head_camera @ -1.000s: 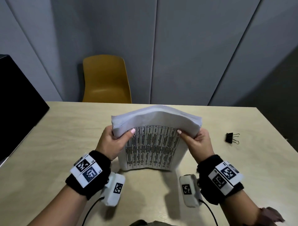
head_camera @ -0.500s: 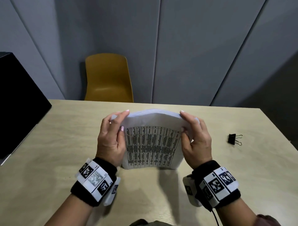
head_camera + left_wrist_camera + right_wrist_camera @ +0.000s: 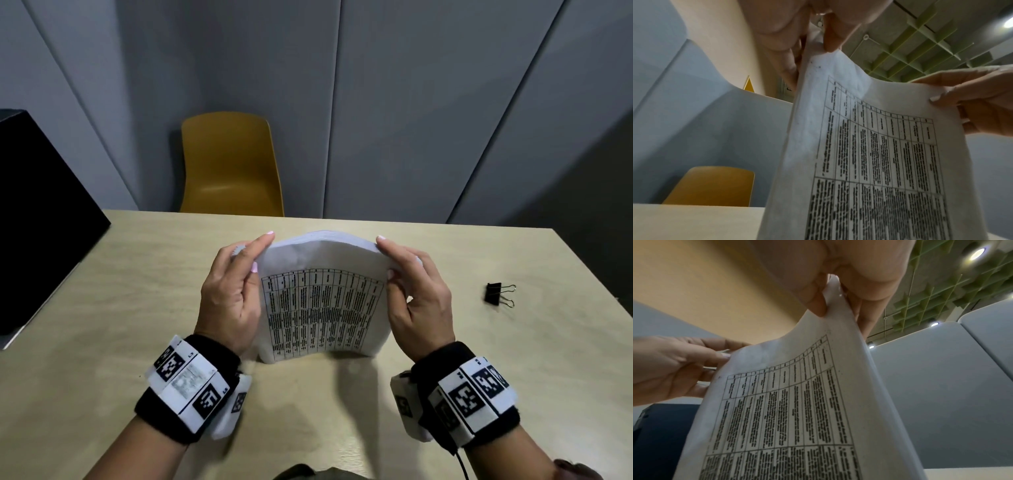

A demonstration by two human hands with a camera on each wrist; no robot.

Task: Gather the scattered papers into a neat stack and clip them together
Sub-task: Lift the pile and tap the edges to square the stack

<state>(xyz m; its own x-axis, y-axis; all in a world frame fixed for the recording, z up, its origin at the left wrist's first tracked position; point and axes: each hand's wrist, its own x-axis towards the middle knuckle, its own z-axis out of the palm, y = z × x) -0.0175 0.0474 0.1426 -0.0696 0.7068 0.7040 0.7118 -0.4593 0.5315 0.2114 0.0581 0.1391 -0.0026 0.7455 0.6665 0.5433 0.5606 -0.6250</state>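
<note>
Papers [image 3: 322, 308] now standing up on the table [image 3: 102, 359], bottom edge down, printed side facing back this way. Left hand [image 3: 229, 298] on the left edge, right hand [image 3: 416, 301] on the right edge. A second ago, gripped lower down at the sides with the top of the pile flopping forward; now held higher, near the top corners, with pointer fingers laid along the top edge. Pile squarer and straighter than before, top still a bit bowed.

Seen from the wrist views: left thumb [image 3: 831, 37] in front and fingers behind, pinching the pile; right thumb [image 3: 816, 305] doing the same on its side. So both hands clamped on the papers, not let go.

Looks like tapping and squaring, so the gathering part seems nearly done. Clip [image 3: 498, 294] lying alone on the table, well off to the right, not touched yet. Probably next: lay the pile down or hold with one hand, then reach for the clip. Loose sheets could slip if the pinch goes soft.
</note>
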